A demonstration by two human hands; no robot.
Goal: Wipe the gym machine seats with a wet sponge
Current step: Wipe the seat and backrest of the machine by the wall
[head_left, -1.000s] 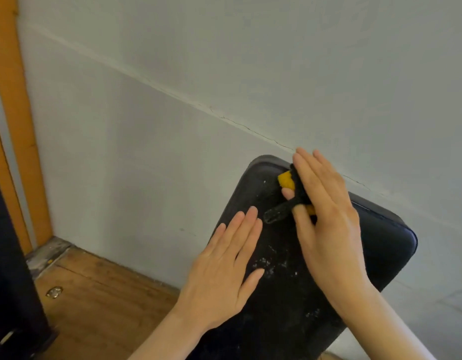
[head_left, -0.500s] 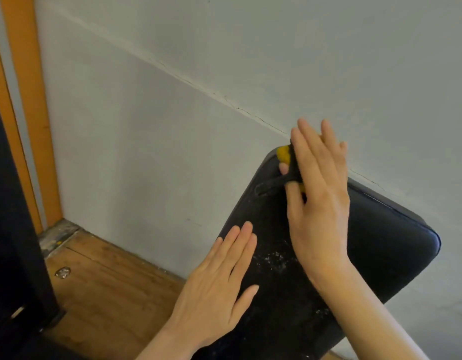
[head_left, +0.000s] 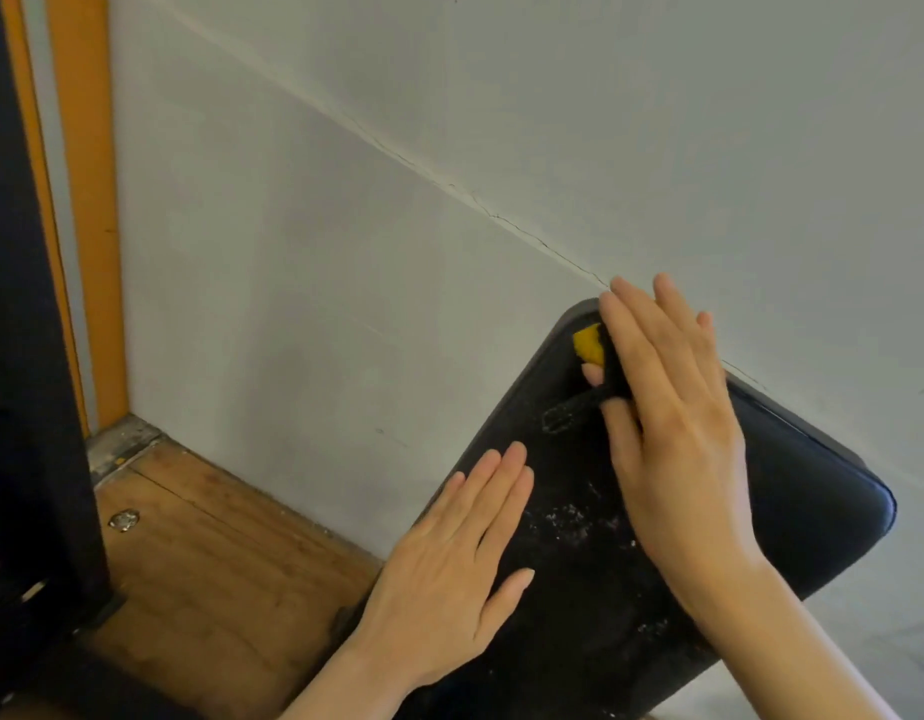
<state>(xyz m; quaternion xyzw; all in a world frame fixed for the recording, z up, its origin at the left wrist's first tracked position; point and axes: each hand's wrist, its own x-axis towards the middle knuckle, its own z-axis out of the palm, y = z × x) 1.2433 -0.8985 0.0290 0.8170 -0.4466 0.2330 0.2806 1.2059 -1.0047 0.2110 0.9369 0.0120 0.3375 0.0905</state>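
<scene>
A black padded seat (head_left: 792, 517) leans tilted against the pale wall, with white specks on its middle. My right hand (head_left: 673, 433) lies over a yellow sponge with a dark scouring side (head_left: 589, 345) near the pad's upper left corner. The fingers are straight on top of the sponge and the thumb tucks round its side. Most of the sponge is hidden under the hand. My left hand (head_left: 449, 574) rests flat on the pad's lower left edge with its fingers together.
The grey-white wall (head_left: 345, 252) with a diagonal crack stands right behind the pad. A wooden floor (head_left: 200, 563) lies at lower left, with a small metal disc (head_left: 124, 520) on it. An orange door frame (head_left: 86, 226) and a dark upright object (head_left: 18, 356) fill the left edge.
My right hand has slid the sponge up the pad from its middle to the top corner. The left hand stays flat on the lower edge.
</scene>
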